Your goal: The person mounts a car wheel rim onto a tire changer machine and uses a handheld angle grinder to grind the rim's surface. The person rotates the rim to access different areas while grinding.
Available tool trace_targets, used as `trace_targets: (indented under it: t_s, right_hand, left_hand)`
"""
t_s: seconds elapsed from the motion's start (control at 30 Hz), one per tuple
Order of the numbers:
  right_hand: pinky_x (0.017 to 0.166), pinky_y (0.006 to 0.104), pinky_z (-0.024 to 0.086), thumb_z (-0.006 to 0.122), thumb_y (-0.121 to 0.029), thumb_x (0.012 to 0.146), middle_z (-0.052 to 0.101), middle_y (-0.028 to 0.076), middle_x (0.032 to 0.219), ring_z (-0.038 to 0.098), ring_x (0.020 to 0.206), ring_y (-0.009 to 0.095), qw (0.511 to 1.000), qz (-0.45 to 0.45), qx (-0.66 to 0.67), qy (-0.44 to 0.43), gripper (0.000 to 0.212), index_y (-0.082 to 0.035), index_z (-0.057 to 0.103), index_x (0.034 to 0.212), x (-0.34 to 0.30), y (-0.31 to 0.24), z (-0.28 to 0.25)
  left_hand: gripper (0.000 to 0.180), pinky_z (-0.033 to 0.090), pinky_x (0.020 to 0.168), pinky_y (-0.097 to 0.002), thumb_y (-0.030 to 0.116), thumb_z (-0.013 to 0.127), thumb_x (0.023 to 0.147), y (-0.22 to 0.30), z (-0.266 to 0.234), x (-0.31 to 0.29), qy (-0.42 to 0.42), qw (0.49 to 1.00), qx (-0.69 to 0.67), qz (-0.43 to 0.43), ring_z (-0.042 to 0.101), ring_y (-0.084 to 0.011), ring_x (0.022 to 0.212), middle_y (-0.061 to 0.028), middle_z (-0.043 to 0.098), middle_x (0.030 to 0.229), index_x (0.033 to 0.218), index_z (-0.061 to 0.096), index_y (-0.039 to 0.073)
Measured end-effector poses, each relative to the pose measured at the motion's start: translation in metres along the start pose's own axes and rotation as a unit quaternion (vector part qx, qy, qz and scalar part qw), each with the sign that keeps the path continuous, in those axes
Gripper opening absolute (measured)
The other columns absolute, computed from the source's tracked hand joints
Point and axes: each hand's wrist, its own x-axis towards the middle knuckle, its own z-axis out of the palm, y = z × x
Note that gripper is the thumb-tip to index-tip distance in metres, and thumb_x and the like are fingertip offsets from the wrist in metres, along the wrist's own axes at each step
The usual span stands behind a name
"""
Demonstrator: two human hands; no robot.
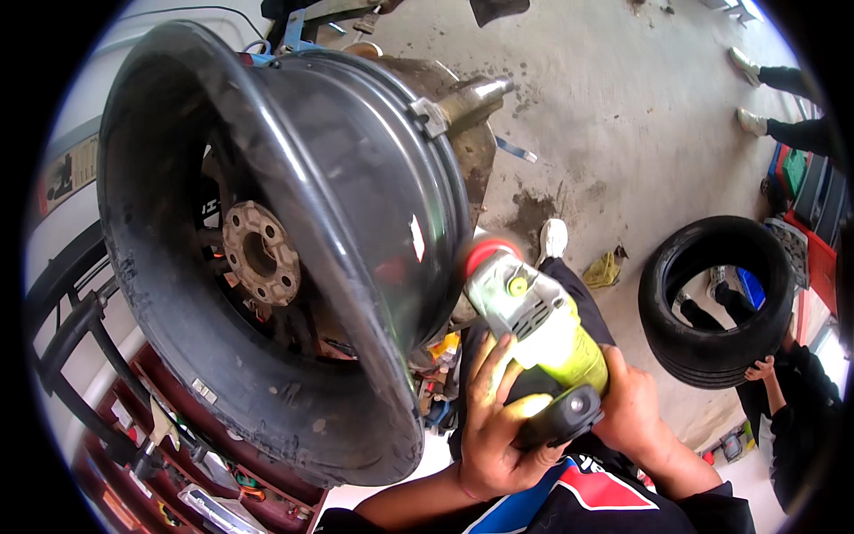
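A lime-yellow power tool point(578, 351) with a silver metal head is held in front of the torso by both hands. Its black cylindrical side handle point(567, 416) is wrapped by the left grip point(494, 436), and its yellow barrel is clasped by the right grip point(633, 411) from the right. Beyond the left grip, the tool's round red disc point(491, 254) is set close to the edge of a large glossy black wheel rim point(347, 169); whether they touch cannot be told. The space ahead and left of both grips is filled by the wheel rim, whose far edge is met by a grey metal clamp point(458, 109). Ahead of the right grip, a crumpled yellow cloth point(603, 270) is seen on the grey concrete floor point(614, 169). Farther right of that grip, a wide black rubber tyre point(663, 329) is held by another person's hand point(761, 368).
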Motion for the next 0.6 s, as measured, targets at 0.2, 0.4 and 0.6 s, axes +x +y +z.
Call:
trace_targets:
  t_s: [0.2,0.4,0.6]
  right_hand:
    - [0.07,0.049,0.057,0.087,-0.023,0.07,0.07,0.023,0.083,0.071,0.08,0.043,0.997,-0.035,-0.046,0.047,0.065,-0.001,0.053,0.12,0.033,-0.008,-0.034]
    - [0.069,0.0506,0.056,0.085,-0.026,0.074,0.07,0.024,0.08,0.07,0.079,0.045,0.995,-0.005,-0.084,0.05,0.059,0.0,0.053,0.117,0.053,-0.035,-0.064]
    - [0.066,0.0516,0.055,0.083,-0.033,0.08,0.069,0.023,0.076,0.07,0.075,0.045,0.994,0.014,-0.095,0.056,0.051,-0.001,0.053,0.107,0.065,-0.058,-0.077]
  left_hand:
    - [0.046,0.027,0.119,-0.0607,0.034,0.074,0.095,-0.003,0.005,0.047,0.061,0.995,-0.049,0.059,0.036,-0.0524,0.145,-0.0352,0.045,0.147,0.12,0.063,-0.002]
    - [0.046,0.034,0.118,-0.0504,0.03,0.074,0.096,-0.008,-0.004,0.077,0.062,0.991,-0.064,0.103,0.033,-0.0461,0.149,-0.034,0.047,0.145,0.12,0.063,-0.007]
    - [0.047,0.034,0.119,-0.0473,0.028,0.074,0.097,-0.007,-0.013,0.098,0.066,0.988,-0.072,0.118,0.035,-0.042,0.148,-0.0339,0.039,0.151,0.126,0.063,-0.007]
